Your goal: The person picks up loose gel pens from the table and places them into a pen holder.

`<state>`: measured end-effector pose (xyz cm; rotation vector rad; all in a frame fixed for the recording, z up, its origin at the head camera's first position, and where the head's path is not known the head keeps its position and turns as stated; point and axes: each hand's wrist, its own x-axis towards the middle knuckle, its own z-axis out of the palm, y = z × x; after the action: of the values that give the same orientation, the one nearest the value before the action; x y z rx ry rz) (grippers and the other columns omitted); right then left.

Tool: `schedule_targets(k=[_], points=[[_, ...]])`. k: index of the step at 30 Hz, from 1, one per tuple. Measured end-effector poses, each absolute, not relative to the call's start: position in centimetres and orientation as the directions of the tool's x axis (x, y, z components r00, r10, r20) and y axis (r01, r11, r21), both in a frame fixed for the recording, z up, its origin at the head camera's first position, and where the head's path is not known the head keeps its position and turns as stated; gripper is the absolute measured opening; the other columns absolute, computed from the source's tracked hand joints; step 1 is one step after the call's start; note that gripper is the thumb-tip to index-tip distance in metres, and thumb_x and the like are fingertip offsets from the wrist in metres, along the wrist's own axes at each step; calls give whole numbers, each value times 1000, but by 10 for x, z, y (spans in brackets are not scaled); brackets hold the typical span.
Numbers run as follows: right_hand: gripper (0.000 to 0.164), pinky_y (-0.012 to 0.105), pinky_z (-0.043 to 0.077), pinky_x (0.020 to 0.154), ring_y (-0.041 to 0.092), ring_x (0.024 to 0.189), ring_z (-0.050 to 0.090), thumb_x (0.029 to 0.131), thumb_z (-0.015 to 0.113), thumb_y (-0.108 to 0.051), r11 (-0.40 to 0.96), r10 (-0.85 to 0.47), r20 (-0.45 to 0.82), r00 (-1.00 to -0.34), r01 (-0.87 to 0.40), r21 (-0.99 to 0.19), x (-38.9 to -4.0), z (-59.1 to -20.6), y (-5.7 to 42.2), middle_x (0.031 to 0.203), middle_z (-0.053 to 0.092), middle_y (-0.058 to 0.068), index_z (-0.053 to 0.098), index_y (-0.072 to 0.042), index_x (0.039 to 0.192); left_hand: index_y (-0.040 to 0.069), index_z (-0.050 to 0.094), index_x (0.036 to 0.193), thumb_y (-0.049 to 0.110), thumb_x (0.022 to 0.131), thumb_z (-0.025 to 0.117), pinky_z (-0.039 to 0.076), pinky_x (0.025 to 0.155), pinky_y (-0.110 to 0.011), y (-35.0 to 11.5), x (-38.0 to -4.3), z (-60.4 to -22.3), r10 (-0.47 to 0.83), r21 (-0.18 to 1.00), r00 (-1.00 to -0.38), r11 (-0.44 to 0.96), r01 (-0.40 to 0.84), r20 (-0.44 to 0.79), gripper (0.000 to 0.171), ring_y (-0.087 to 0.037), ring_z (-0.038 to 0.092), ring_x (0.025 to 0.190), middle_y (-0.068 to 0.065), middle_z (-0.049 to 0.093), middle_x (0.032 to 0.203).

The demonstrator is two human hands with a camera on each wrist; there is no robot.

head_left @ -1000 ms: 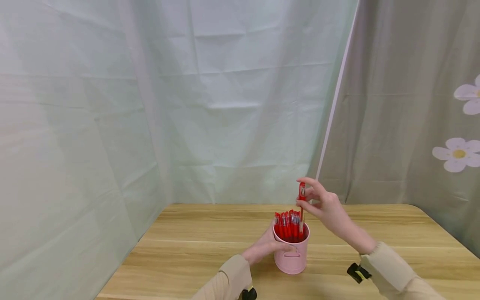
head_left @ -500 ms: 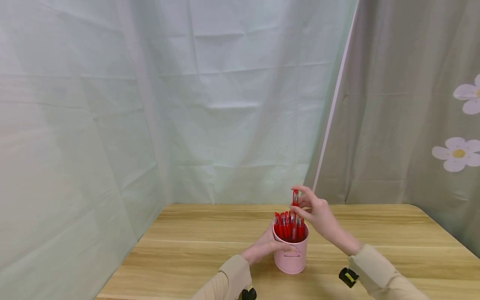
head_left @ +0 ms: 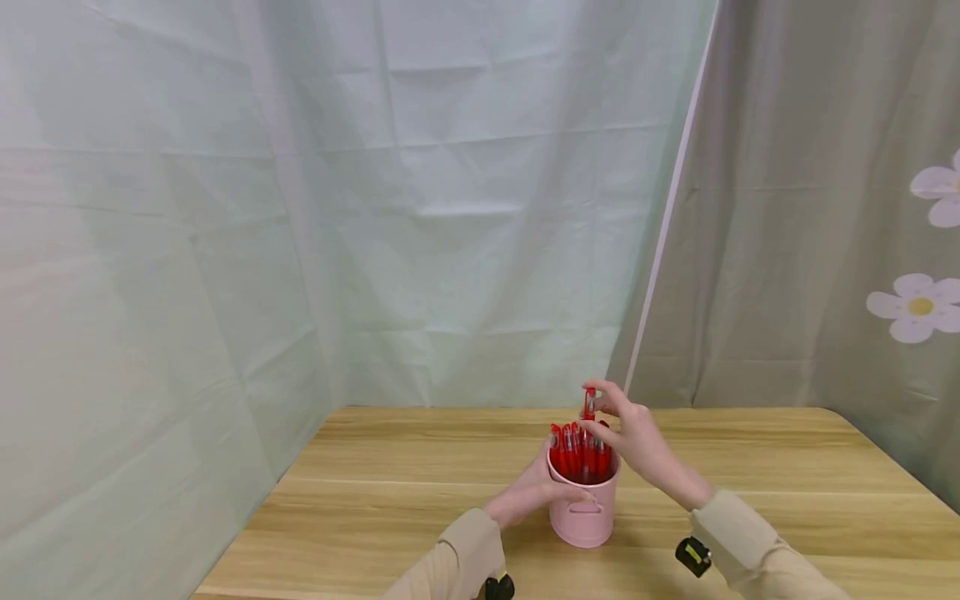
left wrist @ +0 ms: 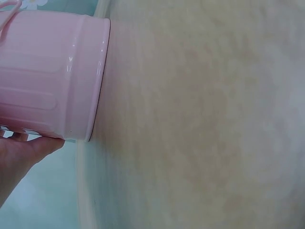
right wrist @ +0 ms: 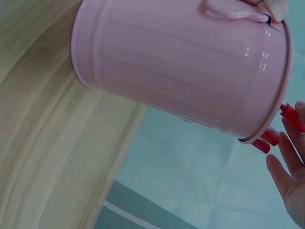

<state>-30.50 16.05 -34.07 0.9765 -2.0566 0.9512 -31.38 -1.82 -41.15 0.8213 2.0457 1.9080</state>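
A pink metal bucket with a small handle stands upright on the table, holding several red-capped pens. My left hand grips its left side near the rim, the thumb across the front. Over the bucket my right hand pinches one red pen near its capped top. That pen is upright and sticks up higher than the others; its lower end is hidden among them. In the right wrist view, red pen ends show past the rim, beside my right fingers.
The wooden table stretches out on both sides of the bucket. Behind it hangs a pale curtain, with a grey flowered curtain to the right. A black wrist camera hangs below my right sleeve.
My right hand has moved left and down with the red pen, which now stands lower in the bucket among the other pens. The left hand and the bucket have stayed in place.
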Motion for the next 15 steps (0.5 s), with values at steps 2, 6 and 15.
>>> schedule_targets(k=[2, 6, 15], points=[[60, 42, 49, 69, 23, 85, 62, 67, 74, 9, 464, -346, 792, -503, -826, -321, -307, -342, 160, 87, 65, 5, 45, -3, 119, 11, 11, 142, 12, 71, 77, 33, 93, -33, -18, -314, -411, 539, 966, -811, -13, 260, 226, 97, -14, 43, 112, 2, 40, 130], [60, 35, 51, 68, 22, 87, 61, 67, 75, 9, 470, -360, 780, -512, -822, -322, -309, -346, 160, 96, 64, 6, 46, -3, 119, 17, 18, 139, 8, 71, 77, 34, 92, -31, -19, -315, -411, 549, 961, -796, -57, 271, 257, 90, -14, 45, 112, 3, 42, 128], [55, 34, 51, 68, 20, 88, 60, 66, 77, 4, 491, -359, 750, -556, -796, -355, -309, -355, 160, 98, 62, 6, 52, -5, 114, 17, 20, 138, 11, 72, 77, 35, 91, -30, -20, -315, -413, 556, 961, -790, -60, 269, 256, 87, -14, 46, 110, 2, 40, 128]])
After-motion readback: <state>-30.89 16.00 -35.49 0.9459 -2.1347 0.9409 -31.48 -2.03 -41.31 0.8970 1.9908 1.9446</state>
